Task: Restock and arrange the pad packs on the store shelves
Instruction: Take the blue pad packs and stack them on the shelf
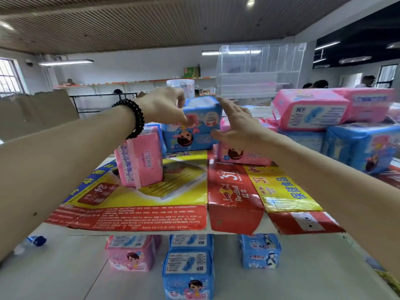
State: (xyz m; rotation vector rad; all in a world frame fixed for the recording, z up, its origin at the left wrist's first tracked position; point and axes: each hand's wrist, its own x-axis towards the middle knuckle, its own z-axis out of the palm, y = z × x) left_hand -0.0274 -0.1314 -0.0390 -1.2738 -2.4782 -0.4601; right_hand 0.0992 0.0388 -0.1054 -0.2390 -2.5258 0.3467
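A blue pad pack [194, 126] stands at the back of the top shelf. My left hand [162, 105], with a black bead bracelet on its wrist, grips the pack's upper left corner. My right hand [236, 124] lies flat with straight fingers against the pack's right side. A pink pad pack [140, 156] stands upright just left of it, under my left wrist. Another pink pack [244, 155] lies below my right hand. At the right, pink packs [309, 109] are stacked on blue packs [363, 146].
Flattened Red Bull cartons [231, 191] line the top shelf. On the lower shelf [65, 267] stand a pink pack [129, 252] and blue packs [188, 267]. A clear acrylic bin [259, 70] sits behind. A water bottle [30, 243] lies at lower left. Brown cardboard [36, 111] stands far left.
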